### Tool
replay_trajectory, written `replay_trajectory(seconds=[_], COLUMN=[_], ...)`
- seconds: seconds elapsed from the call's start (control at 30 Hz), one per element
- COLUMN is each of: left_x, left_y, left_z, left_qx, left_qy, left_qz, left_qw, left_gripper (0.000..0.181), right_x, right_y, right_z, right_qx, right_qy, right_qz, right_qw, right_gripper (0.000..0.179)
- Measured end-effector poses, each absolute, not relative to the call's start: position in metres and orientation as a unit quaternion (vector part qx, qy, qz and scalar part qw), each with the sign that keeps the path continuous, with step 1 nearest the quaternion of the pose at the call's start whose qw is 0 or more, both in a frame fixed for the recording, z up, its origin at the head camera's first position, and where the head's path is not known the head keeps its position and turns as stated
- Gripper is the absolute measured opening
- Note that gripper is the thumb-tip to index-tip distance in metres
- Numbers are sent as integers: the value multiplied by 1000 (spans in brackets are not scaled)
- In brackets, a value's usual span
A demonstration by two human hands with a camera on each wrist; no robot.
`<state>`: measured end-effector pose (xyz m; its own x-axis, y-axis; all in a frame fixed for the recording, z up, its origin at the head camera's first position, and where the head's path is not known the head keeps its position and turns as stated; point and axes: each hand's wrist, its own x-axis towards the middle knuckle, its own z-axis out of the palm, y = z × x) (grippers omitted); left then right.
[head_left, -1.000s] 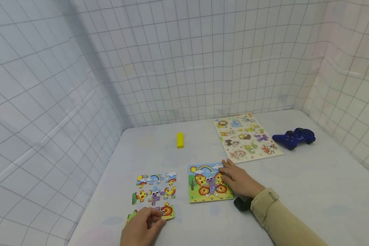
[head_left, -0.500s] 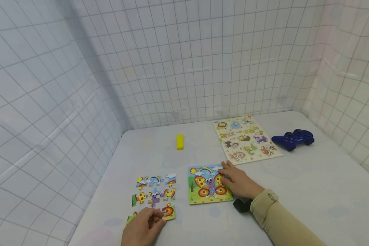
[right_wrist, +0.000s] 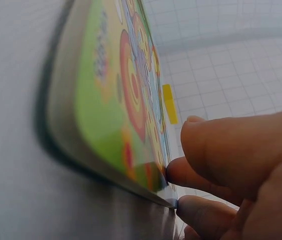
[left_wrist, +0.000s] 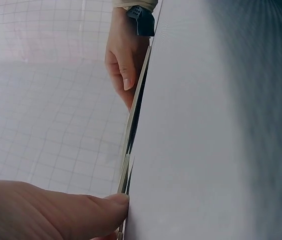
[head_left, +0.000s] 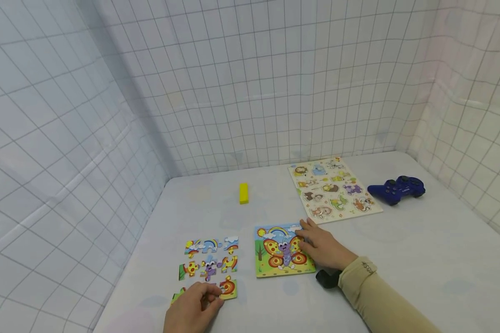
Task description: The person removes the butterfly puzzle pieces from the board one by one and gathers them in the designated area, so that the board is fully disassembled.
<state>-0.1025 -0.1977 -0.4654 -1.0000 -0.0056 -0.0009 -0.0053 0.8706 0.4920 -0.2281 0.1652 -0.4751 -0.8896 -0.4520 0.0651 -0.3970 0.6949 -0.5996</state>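
Observation:
Loose butterfly jigsaw pieces [head_left: 210, 266] lie in rows at the left in the head view. Over the bottom row my left hand [head_left: 193, 307] curls its fingers and pinches a puzzle piece [left_wrist: 123, 176], mostly hidden under it; the thumb is at its edge in the left wrist view. Just right of these fingers lies the corner puzzle piece [head_left: 229, 289] with a red swirl. My right hand [head_left: 327, 247] rests its loosely bent fingers on the right side of a square butterfly picture board [head_left: 271, 266]. In the right wrist view the thumb [right_wrist: 215, 145] stays off the board.
A yellow block [head_left: 243, 193] lies farther back. Behind the right hand is a larger animal puzzle board [head_left: 337, 189], with a blue game controller [head_left: 397, 189] to its right. Gridded white curtains [head_left: 254, 92] enclose the table [head_left: 383, 268] at the back and sides.
The corner piece with the red swirl has shifted slightly right, away from my left fingers. Both hands stay nearly in place. The head view has tilted a little.

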Motion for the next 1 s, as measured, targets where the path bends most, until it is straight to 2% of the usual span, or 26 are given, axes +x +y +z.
replay_trajectory(seconds=[0.27,0.33,0.5,0.63,0.87,1.0], left_x=[-103,-101,-103,-117,-163,-183], left_y=[-199,-198,-188,-175,-158,-153], left_z=[-462,-459,-444,-426,-412,-418], left_qx=[8,0,-33,-57,-253,-304], left_qy=[-970,-970,-964,-951,-863,-827], left_qz=[-244,-242,-248,-267,-315,-350], left_qw=[-6,8,87,145,304,320], left_gripper=[18,19,18,23,26,23], right_x=[-229,-229,-230,-230,-229,-224], right_y=[165,166,166,168,168,164], right_z=[-476,-477,-478,-478,-484,-486], right_qx=[-232,-231,-224,-213,-209,-220], right_qy=[919,919,919,921,915,899], right_qz=[-316,-316,-321,-323,-343,-378], right_qw=[41,41,42,48,44,2], right_gripper=[45,45,45,45,43,40])
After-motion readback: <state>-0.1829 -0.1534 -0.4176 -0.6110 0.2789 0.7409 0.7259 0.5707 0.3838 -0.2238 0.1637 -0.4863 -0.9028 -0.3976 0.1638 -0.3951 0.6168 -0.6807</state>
